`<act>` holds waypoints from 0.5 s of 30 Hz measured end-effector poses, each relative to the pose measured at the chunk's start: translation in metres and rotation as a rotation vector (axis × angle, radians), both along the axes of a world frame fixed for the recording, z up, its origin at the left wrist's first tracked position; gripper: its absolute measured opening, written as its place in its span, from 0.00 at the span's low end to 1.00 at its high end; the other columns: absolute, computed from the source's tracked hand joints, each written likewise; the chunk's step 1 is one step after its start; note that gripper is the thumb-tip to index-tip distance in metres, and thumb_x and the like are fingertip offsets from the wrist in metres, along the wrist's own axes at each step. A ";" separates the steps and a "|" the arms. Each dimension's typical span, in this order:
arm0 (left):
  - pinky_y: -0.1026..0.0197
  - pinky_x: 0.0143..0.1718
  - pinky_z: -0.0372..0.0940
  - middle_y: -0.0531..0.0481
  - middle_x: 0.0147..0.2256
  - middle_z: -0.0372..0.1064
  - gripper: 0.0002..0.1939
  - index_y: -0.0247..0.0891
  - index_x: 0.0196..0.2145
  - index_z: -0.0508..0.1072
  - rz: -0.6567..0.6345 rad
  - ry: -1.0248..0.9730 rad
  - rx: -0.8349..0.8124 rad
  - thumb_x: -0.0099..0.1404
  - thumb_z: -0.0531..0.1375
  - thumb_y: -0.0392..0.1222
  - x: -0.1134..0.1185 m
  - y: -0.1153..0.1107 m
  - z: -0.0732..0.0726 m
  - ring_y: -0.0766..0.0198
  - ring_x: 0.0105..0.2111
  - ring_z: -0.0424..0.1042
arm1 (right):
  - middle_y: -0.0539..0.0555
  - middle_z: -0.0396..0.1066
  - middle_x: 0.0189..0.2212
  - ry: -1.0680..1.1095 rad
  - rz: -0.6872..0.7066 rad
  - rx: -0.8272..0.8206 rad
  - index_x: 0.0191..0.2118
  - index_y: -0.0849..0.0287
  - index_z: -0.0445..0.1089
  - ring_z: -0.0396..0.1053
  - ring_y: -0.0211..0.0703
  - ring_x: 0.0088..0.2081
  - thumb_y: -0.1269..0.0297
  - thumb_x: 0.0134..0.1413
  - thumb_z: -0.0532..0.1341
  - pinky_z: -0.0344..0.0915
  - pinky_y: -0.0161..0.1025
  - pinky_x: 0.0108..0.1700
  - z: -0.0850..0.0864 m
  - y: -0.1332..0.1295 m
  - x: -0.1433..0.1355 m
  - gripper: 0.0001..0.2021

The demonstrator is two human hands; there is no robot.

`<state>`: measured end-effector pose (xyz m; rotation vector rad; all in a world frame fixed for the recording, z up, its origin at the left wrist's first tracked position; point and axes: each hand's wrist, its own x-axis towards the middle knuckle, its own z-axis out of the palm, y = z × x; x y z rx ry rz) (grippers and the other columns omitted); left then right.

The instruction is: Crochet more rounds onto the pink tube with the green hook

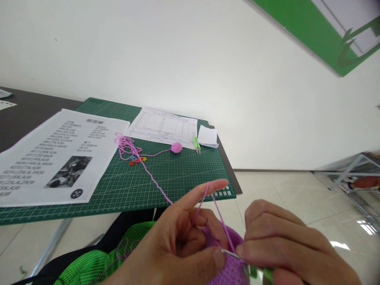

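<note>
My left hand (184, 233) pinches a purple crocheted piece (230, 271) between thumb and fingers, its index finger stretched out with pink-purple yarn (221, 215) looped over it. In my right hand (276, 237) is a crochet hook (233, 253) with a metal shaft and green handle; its tip lies at the left thumb, by the edge of the piece. A green stitch marker (251, 271) hangs near the hook. The yarn runs back to a loose tangle (126, 145) on the mat, which also links to a small yarn ball (176, 147).
A green cutting mat (178, 178) covers the table, with a printed sheet (59, 158), a form (163, 124), small white papers (208, 135), green thread snips (197, 145) and several coloured stitch markers (137, 160). Green mesh (89, 265) lies below the table edge. A white wall stands behind.
</note>
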<state>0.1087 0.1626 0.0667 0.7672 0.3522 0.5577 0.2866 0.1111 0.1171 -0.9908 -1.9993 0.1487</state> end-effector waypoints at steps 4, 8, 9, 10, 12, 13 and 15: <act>0.61 0.22 0.39 0.56 0.31 0.73 0.33 0.54 0.62 0.69 0.004 0.029 -0.007 0.61 0.68 0.35 0.002 -0.002 0.002 0.73 0.21 0.47 | 0.49 0.73 0.23 -0.165 0.089 -0.128 0.33 0.62 0.74 0.70 0.33 0.26 0.57 0.70 0.56 0.73 0.33 0.31 0.017 -0.002 0.013 0.18; 0.64 0.21 0.38 0.57 0.30 0.71 0.33 0.52 0.61 0.70 0.045 0.068 0.011 0.60 0.67 0.31 0.004 -0.005 0.006 0.76 0.19 0.45 | 0.49 0.73 0.22 -0.293 0.101 -0.090 0.32 0.62 0.74 0.71 0.34 0.25 0.58 0.72 0.53 0.73 0.33 0.30 0.025 0.000 0.014 0.20; 0.64 0.20 0.38 0.58 0.29 0.71 0.34 0.52 0.61 0.70 0.062 0.084 0.029 0.59 0.66 0.31 0.005 -0.006 0.007 0.76 0.19 0.44 | 0.48 0.72 0.21 -0.316 0.078 -0.072 0.31 0.62 0.74 0.71 0.33 0.25 0.59 0.73 0.52 0.72 0.33 0.29 0.025 0.000 0.013 0.21; 0.64 0.20 0.38 0.58 0.29 0.71 0.34 0.51 0.61 0.70 0.080 0.100 0.051 0.59 0.66 0.31 0.005 -0.006 0.008 0.75 0.19 0.45 | 0.48 0.72 0.20 -0.335 0.051 -0.049 0.29 0.61 0.73 0.70 0.33 0.24 0.59 0.73 0.51 0.72 0.33 0.28 0.025 0.000 0.012 0.22; 0.65 0.19 0.37 0.58 0.28 0.70 0.33 0.51 0.62 0.70 0.122 0.129 0.097 0.60 0.65 0.32 0.007 -0.008 0.009 0.75 0.19 0.45 | 0.47 0.72 0.19 -0.367 -0.011 0.015 0.27 0.59 0.71 0.70 0.33 0.22 0.61 0.74 0.50 0.71 0.33 0.26 0.024 -0.001 0.009 0.23; 0.65 0.19 0.37 0.58 0.28 0.70 0.33 0.51 0.62 0.70 0.145 0.146 0.118 0.61 0.65 0.33 0.007 -0.009 0.009 0.76 0.19 0.44 | 0.47 0.72 0.19 -0.381 -0.044 0.057 0.26 0.59 0.70 0.70 0.33 0.22 0.62 0.74 0.51 0.71 0.33 0.26 0.024 -0.001 0.008 0.23; 0.65 0.19 0.37 0.59 0.27 0.68 0.32 0.51 0.62 0.69 0.197 0.179 0.161 0.62 0.64 0.34 0.010 -0.011 0.009 0.76 0.18 0.44 | 0.47 0.72 0.19 -0.420 -0.090 0.131 0.25 0.59 0.70 0.69 0.33 0.22 0.66 0.72 0.53 0.69 0.35 0.26 0.022 -0.002 0.005 0.21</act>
